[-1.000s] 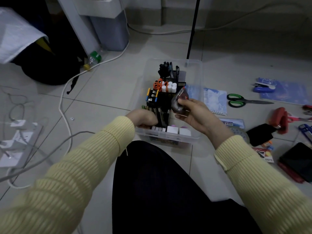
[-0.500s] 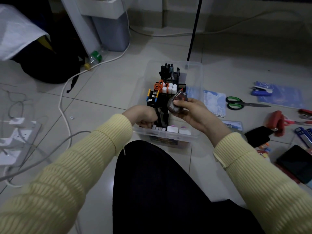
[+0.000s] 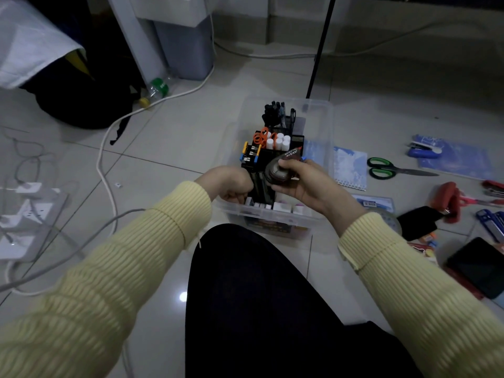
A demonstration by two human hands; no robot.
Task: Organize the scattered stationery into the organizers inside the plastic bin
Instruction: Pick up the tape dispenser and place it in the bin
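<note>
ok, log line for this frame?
right hand: holds correction tape dispenser over black organizer | left hand: curled at plastic bin near-left corner, grip unclear | floor: green scissors, blue stapler

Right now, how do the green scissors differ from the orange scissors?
The green scissors lie flat on the floor, outside the plastic bin; the orange scissors stand handles-up in an organizer inside it. The green scissors show their blades; the orange scissors' blades are hidden. Neither is held.
</note>
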